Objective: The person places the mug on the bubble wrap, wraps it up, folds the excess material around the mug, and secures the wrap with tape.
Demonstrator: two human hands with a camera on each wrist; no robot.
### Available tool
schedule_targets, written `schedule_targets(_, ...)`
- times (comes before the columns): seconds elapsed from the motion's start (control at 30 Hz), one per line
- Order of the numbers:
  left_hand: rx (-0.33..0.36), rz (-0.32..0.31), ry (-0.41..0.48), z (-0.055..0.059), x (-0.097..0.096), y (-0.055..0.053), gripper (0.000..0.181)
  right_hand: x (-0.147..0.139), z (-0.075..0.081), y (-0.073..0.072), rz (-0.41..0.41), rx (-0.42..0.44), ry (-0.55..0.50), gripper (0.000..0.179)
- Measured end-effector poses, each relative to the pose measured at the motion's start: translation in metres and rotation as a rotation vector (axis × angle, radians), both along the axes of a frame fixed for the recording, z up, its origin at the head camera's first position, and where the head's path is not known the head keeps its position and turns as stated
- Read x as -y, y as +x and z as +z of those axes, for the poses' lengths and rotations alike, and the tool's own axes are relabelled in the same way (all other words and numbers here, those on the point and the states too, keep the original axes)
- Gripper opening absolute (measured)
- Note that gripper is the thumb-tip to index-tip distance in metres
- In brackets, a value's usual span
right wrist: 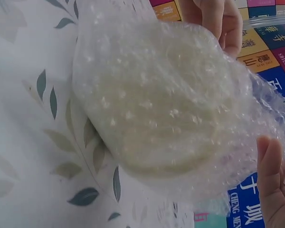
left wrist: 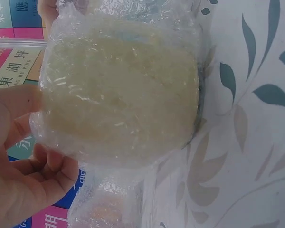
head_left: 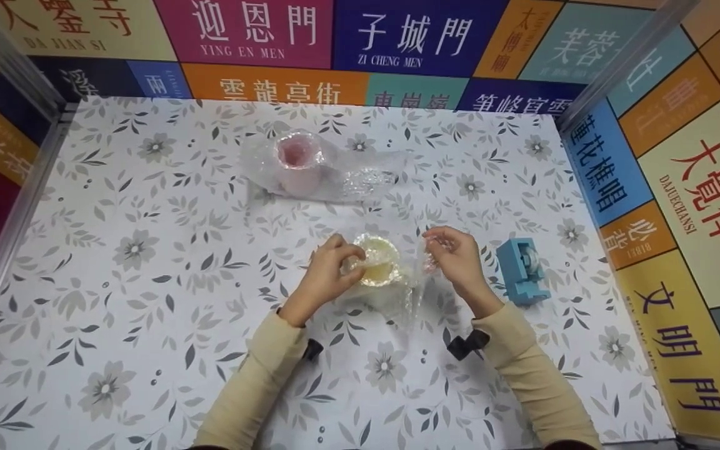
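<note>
A pale yellow cup [head_left: 377,274] stands wrapped in clear bubble wrap [right wrist: 249,102] in front of me, its round mouth facing up. At the left side of its rim, my left hand [head_left: 334,269] pinches the wrapped edge between thumb and fingers. My right hand [head_left: 455,256] is to the right of the cup, holding a loose end of the wrap between thumb and fingertips. That end stretches out between the cup and the right hand. Through the plastic, the cup's yellow side shows blurred in both wrist views.
Behind the cup, a pink cup [head_left: 299,180] stands in bubble wrap whose tail lies to the right. A blue tape dispenser [head_left: 513,272] with a clear roll sits right of my right hand. Panels with large characters [head_left: 260,37] border the flower-patterned table [head_left: 166,312] at the back and sides.
</note>
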State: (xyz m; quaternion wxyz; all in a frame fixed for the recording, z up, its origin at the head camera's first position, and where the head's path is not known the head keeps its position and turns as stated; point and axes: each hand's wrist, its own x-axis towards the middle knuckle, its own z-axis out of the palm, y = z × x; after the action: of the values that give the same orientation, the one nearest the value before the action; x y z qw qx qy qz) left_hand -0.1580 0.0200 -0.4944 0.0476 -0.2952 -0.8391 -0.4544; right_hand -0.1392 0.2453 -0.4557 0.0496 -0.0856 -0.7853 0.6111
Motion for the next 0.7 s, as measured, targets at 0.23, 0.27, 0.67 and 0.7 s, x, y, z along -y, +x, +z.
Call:
schedule_targets(0.23, -0.008, 0.001, -0.038, 0.002, -0.007, 0.0, 0.013, 0.002, -0.014, 0.0, 0.078, 0.024, -0.064, 0.016)
schedule_targets(0.27, -0.012, -0.001, -0.037, 0.002, -0.008, 0.0, 0.013, 0.0, -0.014, 0.002, 0.122, 0.023, -0.099, 0.019)
schedule_targets(0.67, -0.043, -0.004, -0.047, 0.003, -0.009, 0.001, 0.014, -0.011, -0.019, 0.006, 0.529, -0.172, -0.024, 0.021)
schedule_targets(0.7, -0.044, -0.01, -0.045, 0.003, -0.009, 0.0, 0.014, -0.01, -0.02, 0.005, 0.519, -0.192, 0.031, 0.021)
